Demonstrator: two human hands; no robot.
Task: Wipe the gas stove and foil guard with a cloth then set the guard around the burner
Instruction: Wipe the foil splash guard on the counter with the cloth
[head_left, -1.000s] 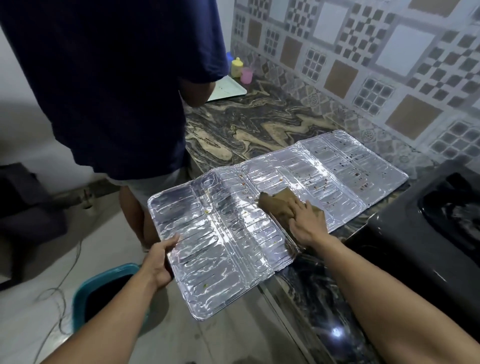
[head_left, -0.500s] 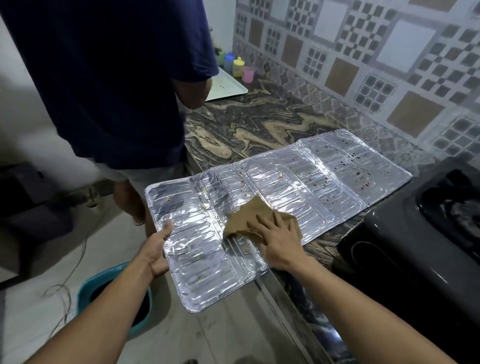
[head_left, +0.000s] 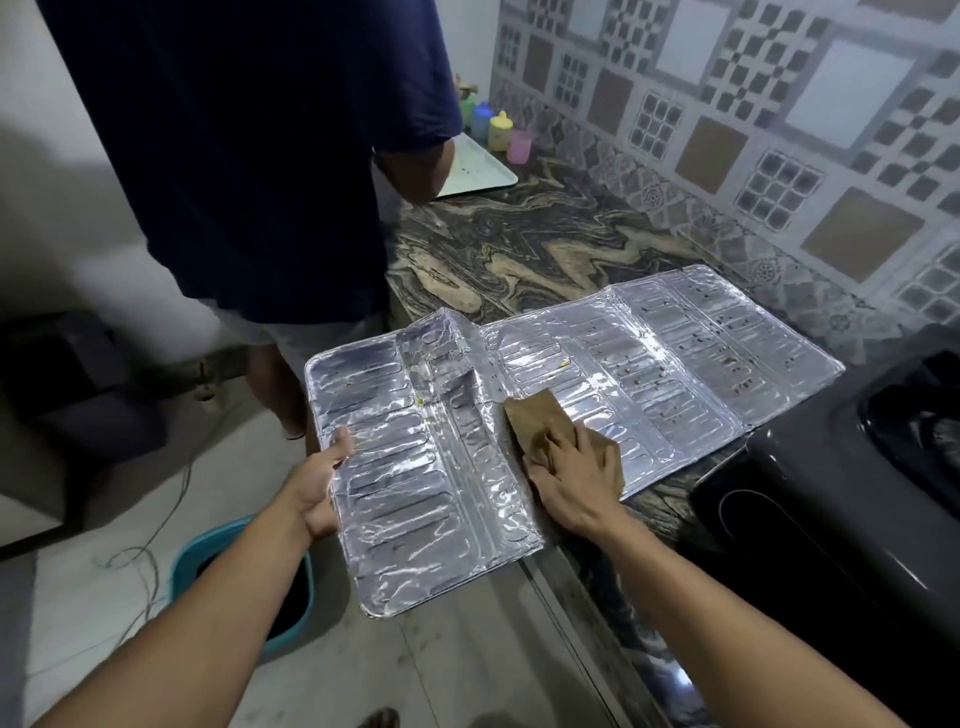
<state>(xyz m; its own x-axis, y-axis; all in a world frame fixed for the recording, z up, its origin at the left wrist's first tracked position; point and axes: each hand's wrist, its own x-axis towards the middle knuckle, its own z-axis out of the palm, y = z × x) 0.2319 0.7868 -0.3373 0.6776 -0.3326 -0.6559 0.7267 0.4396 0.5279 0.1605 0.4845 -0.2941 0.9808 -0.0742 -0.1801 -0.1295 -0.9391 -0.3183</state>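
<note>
Foil guard (head_left: 649, 364) now buckled (left fold).

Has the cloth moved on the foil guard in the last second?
Yes. The cloth slid left from the guard's middle panels toward its overhanging end, then partway back.

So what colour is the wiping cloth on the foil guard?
Brown cloth, clearest in the head view.

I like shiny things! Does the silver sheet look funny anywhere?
Yes. The foil guard is buckled up into a ridge near its left-middle fold instead of lying flat, its left end hangs off the counter, and brown specks dot its right panels.
</note>
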